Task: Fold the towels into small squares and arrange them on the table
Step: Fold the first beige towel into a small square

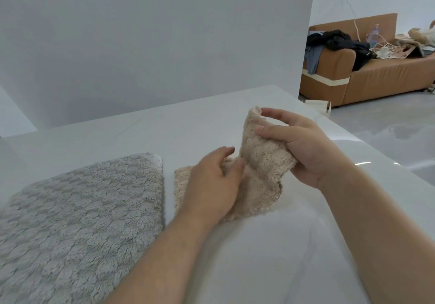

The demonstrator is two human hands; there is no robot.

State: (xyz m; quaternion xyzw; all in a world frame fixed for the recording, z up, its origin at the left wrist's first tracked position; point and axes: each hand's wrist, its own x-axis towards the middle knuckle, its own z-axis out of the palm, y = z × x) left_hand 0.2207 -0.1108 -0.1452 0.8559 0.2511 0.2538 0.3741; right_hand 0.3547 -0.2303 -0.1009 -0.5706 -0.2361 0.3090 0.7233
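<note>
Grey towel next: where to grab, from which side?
Probably the grey towel at its far right corner, pinched from the right: it lies flat, and that corner sits exposed on bare table, clear of the beige towel. Its left and near sides run out of frame.

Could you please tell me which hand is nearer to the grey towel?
Left. The left hand grips the beige towel just right of the grey towel; the right hand holds that towel's raised end farther right.

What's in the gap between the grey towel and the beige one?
Between the grey towel and beige towel, the head view shows only a narrow strip of bare table.
</note>
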